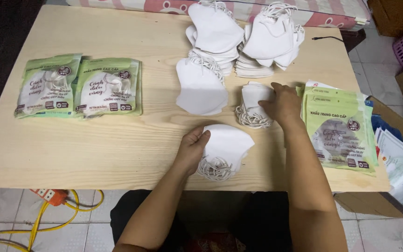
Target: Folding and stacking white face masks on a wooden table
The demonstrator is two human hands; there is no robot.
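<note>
The left hand (193,148) grasps a near white mask (227,148); the right hand (283,103) grips a small mask stack (253,105) beside the green packets (339,130).

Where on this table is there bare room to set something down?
Bare wood between the two filled green packets and the white mask piles, and along the near left edge. Crowded around both hands and the empty green packets.

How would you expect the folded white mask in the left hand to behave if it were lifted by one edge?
The folded white mask in the left hand looks like thin cloth, so it would probably droop, not hold flat. Its elastic loops bunch loosely and could snag. It seems very light, likely sliding easily on the smooth wooden table.
</note>
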